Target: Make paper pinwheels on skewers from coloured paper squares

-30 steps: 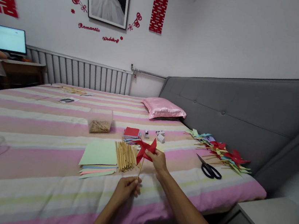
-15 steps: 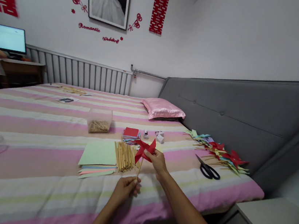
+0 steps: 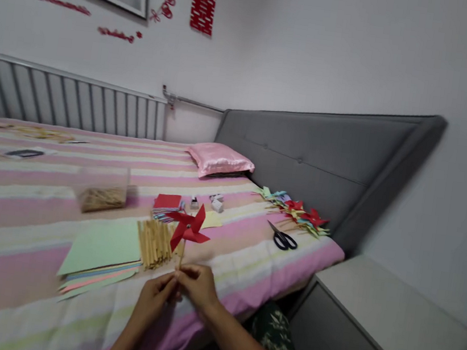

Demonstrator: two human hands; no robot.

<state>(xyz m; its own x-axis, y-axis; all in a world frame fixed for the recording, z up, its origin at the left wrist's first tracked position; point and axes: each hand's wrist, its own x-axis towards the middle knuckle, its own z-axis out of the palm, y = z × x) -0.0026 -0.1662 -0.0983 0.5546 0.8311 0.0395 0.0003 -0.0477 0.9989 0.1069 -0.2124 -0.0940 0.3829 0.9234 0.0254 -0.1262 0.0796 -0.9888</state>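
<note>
A red paper pinwheel (image 3: 188, 228) stands upright on a thin wooden stick, its blades spread above my hands. My left hand (image 3: 159, 293) is closed around the lower end of the stick. Just above it, my right hand (image 3: 198, 286) pinches the same stick, and the two hands touch. Behind the pinwheel lies a bundle of wooden sticks (image 3: 154, 243). To its left is a stack of coloured paper (image 3: 106, 245) with a pale green sheet on top. A pile of small paper squares (image 3: 167, 203), red uppermost, sits farther back.
Black-handled scissors (image 3: 282, 237) lie to the right on the striped bed (image 3: 11, 260). Several finished pinwheels (image 3: 298, 209) rest by the grey headboard (image 3: 306, 144). A clear box of thin sticks (image 3: 104, 195), small white boxes (image 3: 216, 202) and a pink pillow (image 3: 218, 158) are farther off.
My right hand has left the pinwheel's blades and come down to the stick beside my left hand. The blades now face me more openly. The view has turned right.
</note>
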